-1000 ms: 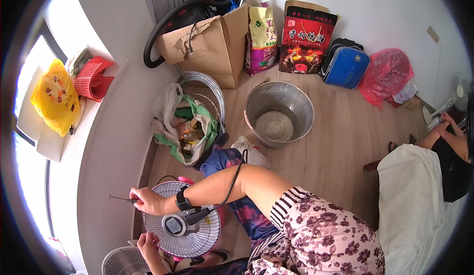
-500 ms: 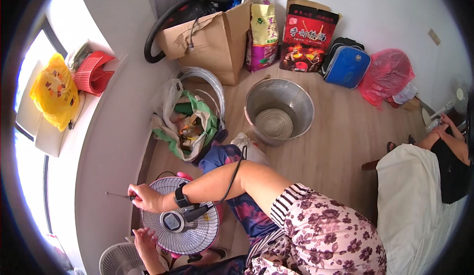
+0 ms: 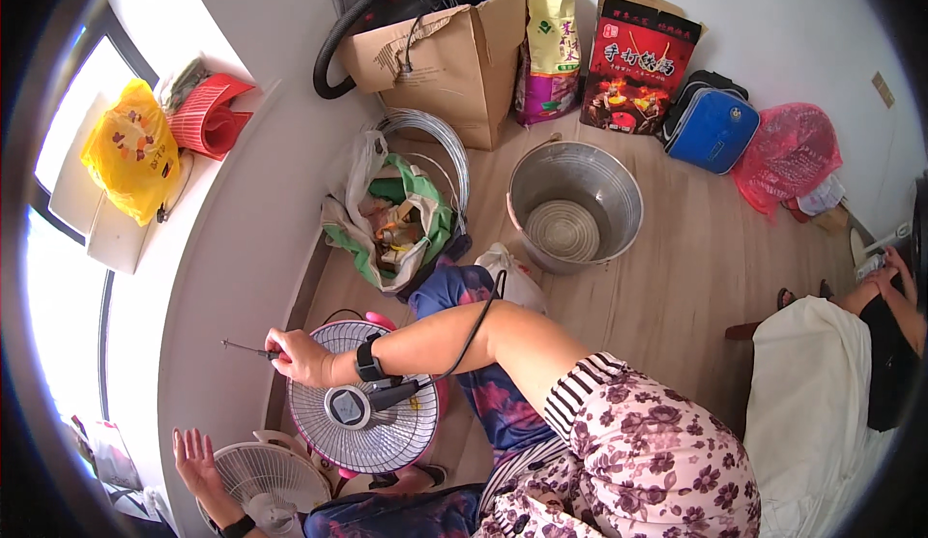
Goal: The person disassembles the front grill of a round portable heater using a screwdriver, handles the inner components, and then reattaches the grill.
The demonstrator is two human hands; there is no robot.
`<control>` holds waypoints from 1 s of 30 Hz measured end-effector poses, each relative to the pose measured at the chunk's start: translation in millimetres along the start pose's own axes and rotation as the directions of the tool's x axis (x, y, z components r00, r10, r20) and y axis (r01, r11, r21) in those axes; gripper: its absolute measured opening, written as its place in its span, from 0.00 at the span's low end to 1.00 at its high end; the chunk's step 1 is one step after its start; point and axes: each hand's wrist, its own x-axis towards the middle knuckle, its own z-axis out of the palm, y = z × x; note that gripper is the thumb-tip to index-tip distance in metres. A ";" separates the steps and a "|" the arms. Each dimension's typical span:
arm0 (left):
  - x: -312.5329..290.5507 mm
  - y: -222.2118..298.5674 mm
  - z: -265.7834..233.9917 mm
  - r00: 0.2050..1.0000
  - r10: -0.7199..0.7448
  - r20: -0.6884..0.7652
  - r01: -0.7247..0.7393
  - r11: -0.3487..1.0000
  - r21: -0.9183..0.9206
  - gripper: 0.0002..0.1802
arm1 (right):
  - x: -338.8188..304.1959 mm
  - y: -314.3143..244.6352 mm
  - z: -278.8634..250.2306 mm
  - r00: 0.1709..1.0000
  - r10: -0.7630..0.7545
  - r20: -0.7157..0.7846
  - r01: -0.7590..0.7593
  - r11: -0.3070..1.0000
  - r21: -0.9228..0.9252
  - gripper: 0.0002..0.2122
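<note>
My right hand (image 3: 304, 356) is closed around the handle of a thin screwdriver (image 3: 253, 349), its metal shaft pointing left. Below that hand and forearm stands a round pink-rimmed heater (image 3: 406, 441) with a wire grille and a silvery inside. A dark, cable-like piece runs from my right wrist across the grille. At the lower left, my left hand (image 3: 198, 463) is raised with its fingers spread and nothing in it. It is beside a white fan (image 3: 280, 480) with a round grille.
An open bag (image 3: 435, 219) of mixed items and a wire coil (image 3: 462, 161) lie beyond the heater. A metal bucket (image 3: 619, 204) stands to their right. Behind are a cardboard box (image 3: 445, 74) and several bags. Another person (image 3: 884, 345) sits at far right.
My left hand has moved left, away from the heater's grille, with its fingers spreading. My right hand still holds the screwdriver. The whole view has shifted slightly.
</note>
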 end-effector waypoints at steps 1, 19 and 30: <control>-7.4 7.8 4.8 0.995 0.086 0.043 -0.086 0.996 -0.019 0.27 | 0.3 -1.8 -0.6 1.000 0.004 -0.003 -0.004 1.000 0.005 0.10; -88.3 -166.3 100.5 0.847 -0.280 0.452 -0.082 0.771 0.632 0.11 | -3.1 -11.7 -11.6 1.000 0.000 0.010 0.000 1.000 -0.007 0.11; -91.9 -191.4 74.8 0.887 -0.310 0.341 0.032 0.779 0.627 0.09 | -9.2 -14.9 2.0 0.995 0.021 0.095 -0.028 0.997 0.076 0.11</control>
